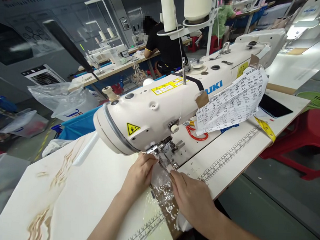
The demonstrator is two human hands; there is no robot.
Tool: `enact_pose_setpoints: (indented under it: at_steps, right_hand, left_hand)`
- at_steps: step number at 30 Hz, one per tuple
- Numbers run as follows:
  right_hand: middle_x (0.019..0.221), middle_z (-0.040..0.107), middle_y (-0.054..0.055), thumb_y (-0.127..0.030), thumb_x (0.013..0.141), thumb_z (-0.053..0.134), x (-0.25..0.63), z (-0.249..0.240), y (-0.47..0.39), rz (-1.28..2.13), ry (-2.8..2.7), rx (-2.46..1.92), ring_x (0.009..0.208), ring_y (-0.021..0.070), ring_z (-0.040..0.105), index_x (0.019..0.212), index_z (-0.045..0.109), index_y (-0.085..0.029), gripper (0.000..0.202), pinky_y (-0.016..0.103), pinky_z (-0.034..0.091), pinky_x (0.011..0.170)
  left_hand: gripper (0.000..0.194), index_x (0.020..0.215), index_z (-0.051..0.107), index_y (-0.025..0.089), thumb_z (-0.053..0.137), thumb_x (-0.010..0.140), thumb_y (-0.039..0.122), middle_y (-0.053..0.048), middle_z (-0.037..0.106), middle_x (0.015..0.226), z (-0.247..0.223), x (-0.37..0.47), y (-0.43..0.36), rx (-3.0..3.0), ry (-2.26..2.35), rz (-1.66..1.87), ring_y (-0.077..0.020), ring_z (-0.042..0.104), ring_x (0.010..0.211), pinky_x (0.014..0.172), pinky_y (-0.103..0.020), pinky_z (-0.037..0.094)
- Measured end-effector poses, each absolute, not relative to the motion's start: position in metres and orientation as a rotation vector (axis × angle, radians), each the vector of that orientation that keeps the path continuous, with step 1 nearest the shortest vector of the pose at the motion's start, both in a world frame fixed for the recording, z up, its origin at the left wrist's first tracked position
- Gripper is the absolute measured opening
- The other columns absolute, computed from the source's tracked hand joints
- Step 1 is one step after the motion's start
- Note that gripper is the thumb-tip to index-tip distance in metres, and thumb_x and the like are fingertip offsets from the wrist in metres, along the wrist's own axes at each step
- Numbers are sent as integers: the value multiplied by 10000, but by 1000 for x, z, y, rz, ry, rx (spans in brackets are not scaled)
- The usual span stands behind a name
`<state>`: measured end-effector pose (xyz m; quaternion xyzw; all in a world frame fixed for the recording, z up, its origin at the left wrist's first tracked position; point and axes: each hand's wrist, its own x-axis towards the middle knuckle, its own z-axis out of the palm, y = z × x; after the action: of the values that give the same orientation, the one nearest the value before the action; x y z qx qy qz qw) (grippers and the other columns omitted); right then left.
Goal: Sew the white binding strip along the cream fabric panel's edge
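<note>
A white industrial sewing machine (pixel 139 112) stands across the table, its presser foot and needle area (pixel 165 148) just beyond my fingertips. My left hand (pixel 140 172) is closed, fingers pinched on a piece of thin white fabric (pixel 157 174) at the front of the foot. To its right, my right hand (pixel 191 195) is closed too, thumb and fingers pinching the fabric's edge beside the metal plate. More white cloth shows below my right hand at the table's front edge. My fingers hide part of the fabric. Shiny clear film covers the tabletop between my wrists.
Red-handled scissors or pliers (pixel 198 134) lie behind the needle area. A handwritten paper (pixel 232 102) hangs on the machine's side. A yellow measuring tape (pixel 265 129) and a printed ruler (pixel 227 154) are on the right. Thread cones (pixel 168 10) stand above. A person in black sits beyond.
</note>
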<state>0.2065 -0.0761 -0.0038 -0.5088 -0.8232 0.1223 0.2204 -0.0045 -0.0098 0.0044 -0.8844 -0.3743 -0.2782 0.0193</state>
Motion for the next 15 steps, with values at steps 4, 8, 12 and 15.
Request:
enact_pose_setpoints:
  at_steps: [4,8,12,15]
  right_hand:
    - [830,719,20,-132,948,409,228,-5,-116,736,-2094,-1255,647,203,696,1101,554,-212,226,295,493,544]
    - [956,742,59,-121,953,372,236,-9,-143,888,-2092,-1224,754,198,719,1185,543,-199,299,250,470,511]
    - [1065,733,88,-132,970,370,234,-10,-145,911,-2096,-1220,854,206,723,1267,520,-196,339,241,511,571]
    - [1076,734,90,-144,977,380,236,-12,-143,879,-2097,-1226,854,213,727,1268,521,-215,331,250,539,607]
  left_hand:
    - [257,1088,610,152,390,972,85,-112,623,1043,12,-5,-16,-2800,-1175,-693,-192,599,941,772,-311,575]
    - [296,1047,643,118,353,989,124,-134,631,1032,14,5,-26,-2677,-1261,-431,-227,575,903,701,-351,588]
    - [329,1117,637,87,349,960,66,-154,641,1118,7,14,-35,-2585,-1311,-359,-256,587,1001,813,-402,592]
    - [407,1258,582,74,332,940,26,-171,623,1244,-4,13,-40,-2575,-1303,-397,-269,577,1142,937,-432,562]
